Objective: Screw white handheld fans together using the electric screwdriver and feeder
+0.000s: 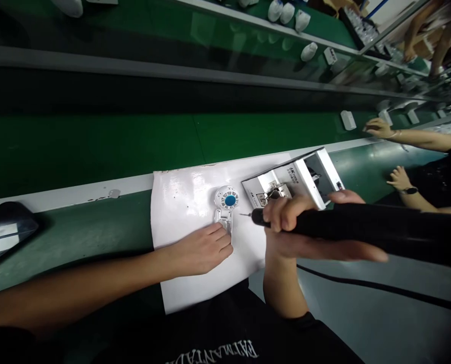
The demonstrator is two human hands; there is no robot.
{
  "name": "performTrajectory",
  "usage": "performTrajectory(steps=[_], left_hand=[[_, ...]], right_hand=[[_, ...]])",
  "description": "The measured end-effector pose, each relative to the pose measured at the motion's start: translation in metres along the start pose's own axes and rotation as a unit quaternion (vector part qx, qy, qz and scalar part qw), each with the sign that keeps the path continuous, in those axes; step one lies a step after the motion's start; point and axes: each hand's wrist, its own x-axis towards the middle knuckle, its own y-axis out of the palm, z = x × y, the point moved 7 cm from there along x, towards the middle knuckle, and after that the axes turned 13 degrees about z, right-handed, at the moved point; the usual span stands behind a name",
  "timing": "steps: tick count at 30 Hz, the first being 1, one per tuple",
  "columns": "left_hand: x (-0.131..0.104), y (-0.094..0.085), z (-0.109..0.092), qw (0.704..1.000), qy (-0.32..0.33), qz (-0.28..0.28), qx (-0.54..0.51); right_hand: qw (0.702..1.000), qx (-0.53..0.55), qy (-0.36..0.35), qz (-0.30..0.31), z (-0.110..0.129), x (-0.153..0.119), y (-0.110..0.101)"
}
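My left hand (pixel 205 248) lies with curled fingers on a small white plastic device, whose round head (pixel 226 197) has a blue centre and whose handle (pixel 223 216) runs under my fingertips. The device rests on a white sheet (pixel 183 202). My right hand (pixel 289 227) is wrapped round a black electric screwdriver (pixel 335 225), its thin bit pointing left, a short way right of the handle and apart from it. A screw feeder (pixel 286 177) marked "TOOLS" stands just beyond my right hand.
Past the sheet runs a green conveyor belt (pixel 115 144), with a white part (pixel 348 120) on it. A co-worker's hands (pixel 379 128) are at the right. Several white parts stand on an upper belt (pixel 225 25). A dark tray-like object (pixel 7 230) is at left. A black cable (pixel 362 284) hangs below the screwdriver.
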Motion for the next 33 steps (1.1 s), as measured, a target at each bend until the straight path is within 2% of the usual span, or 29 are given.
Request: performTrajectory(steps=[3, 7, 16, 23, 30, 33], left_hand=[[-0.001, 0.001, 0.0, 1.0, 0.004, -0.012, -0.004], [-0.002, 0.002, 0.0, 1.0, 0.007, -0.026, -0.006], [-0.002, 0.001, 0.001, 0.999, 0.006, -0.035, -0.01], [0.001, 0.004, 0.001, 0.999, -0.004, -0.024, -0.029], [-0.001, 0.012, 0.001, 0.999, -0.002, 0.006, -0.035], [-0.001, 0.016, 0.001, 0.999, -0.043, -0.01, -0.01]], right_hand=[[0.999, 0.025, 0.017, 0.024, -0.008, -0.018, 0.023], [0.999, 0.024, 0.024, 0.022, -0.026, -0.034, 0.036], [1.0, 0.028, 0.0, -0.011, -0.04, -0.043, 0.039], [0.997, 0.056, 0.044, -0.032, -0.051, -0.043, 0.044], [0.987, 0.119, 0.086, -0.069, -0.071, -0.068, 0.044], [0.985, 0.124, 0.1, -0.072, -0.074, -0.064, 0.046]])
